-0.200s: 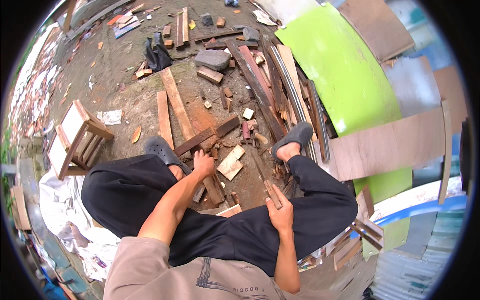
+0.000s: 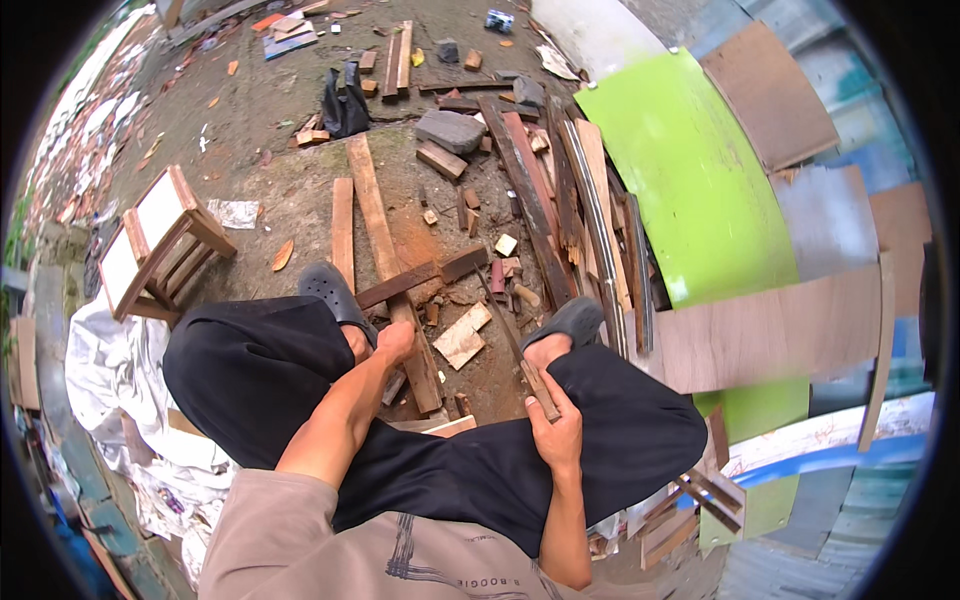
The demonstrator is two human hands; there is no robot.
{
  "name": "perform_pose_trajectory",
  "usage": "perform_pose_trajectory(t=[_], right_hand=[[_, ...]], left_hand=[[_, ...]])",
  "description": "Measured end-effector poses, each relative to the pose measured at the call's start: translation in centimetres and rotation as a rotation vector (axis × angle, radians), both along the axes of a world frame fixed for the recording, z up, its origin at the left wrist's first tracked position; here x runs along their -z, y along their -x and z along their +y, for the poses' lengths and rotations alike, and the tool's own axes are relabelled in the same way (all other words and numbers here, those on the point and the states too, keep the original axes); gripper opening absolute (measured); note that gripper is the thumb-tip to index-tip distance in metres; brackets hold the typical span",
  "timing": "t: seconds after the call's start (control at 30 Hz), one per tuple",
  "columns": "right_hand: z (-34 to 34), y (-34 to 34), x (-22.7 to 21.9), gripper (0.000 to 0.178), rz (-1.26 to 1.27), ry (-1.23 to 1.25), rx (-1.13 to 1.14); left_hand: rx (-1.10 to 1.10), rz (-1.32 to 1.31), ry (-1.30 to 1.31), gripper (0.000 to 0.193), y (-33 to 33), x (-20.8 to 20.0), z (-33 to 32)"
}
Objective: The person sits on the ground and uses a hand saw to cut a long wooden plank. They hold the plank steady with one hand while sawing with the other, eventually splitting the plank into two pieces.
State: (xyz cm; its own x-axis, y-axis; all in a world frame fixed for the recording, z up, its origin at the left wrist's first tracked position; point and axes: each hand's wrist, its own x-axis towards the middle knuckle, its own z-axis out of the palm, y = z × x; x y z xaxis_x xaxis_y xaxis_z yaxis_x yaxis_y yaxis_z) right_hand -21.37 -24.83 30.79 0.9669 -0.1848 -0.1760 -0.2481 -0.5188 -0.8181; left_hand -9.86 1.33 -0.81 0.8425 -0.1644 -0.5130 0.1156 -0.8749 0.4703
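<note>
My left hand [image 2: 396, 341] is closed at the left edge of a long light plank [image 2: 377, 222] lying on the ground between my feet. What its fingers grip, if anything, is hidden. Just beyond that hand, a dark wooden bar [image 2: 405, 283] crosses the plank. My right hand [image 2: 556, 425], by my right thigh, is wrapped round the wooden handle of a long, thin, dark-bladed tool [image 2: 508, 334]. The blade points away and to the left, its far end close to the right end of the bar. A pale wood block [image 2: 463, 337] lies between the plank and the blade.
A small wooden stool [image 2: 153, 243] stands at left above white cloth [image 2: 125, 390]. Long boards and metal strips [image 2: 590, 215] lie to the right, beside a green panel [image 2: 690, 180]. Beyond are a grey stone [image 2: 449, 131], a black bag [image 2: 345, 100] and scattered offcuts.
The whole view has shifted, so the ground things appear lower and further right. The bladed tool has moved forward and left, toward the dark bar. My left hand has drawn slightly back from the bar.
</note>
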Motion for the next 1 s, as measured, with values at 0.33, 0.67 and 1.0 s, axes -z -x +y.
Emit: perform_pose_trajectory(t=[0.33,0.67,1.0], right_hand=[[-1.2,-7.7,-2.3,0.047,-0.124,-0.063,-0.247],[0.8,-11.9,2.7,0.052,-0.033,-0.177,-0.261],[3.9,-13.4,5.1,0.051,0.099,-0.108,-0.34]], left_hand=[[-0.305,0.035,0.097,0.072,-1.9,-8.8,-0.5],[-0.647,0.023,0.094,0.056,0.1,-8.1,2.0],[-1.394,0.15,0.499,0.049,5.3,1.1,9.8]])
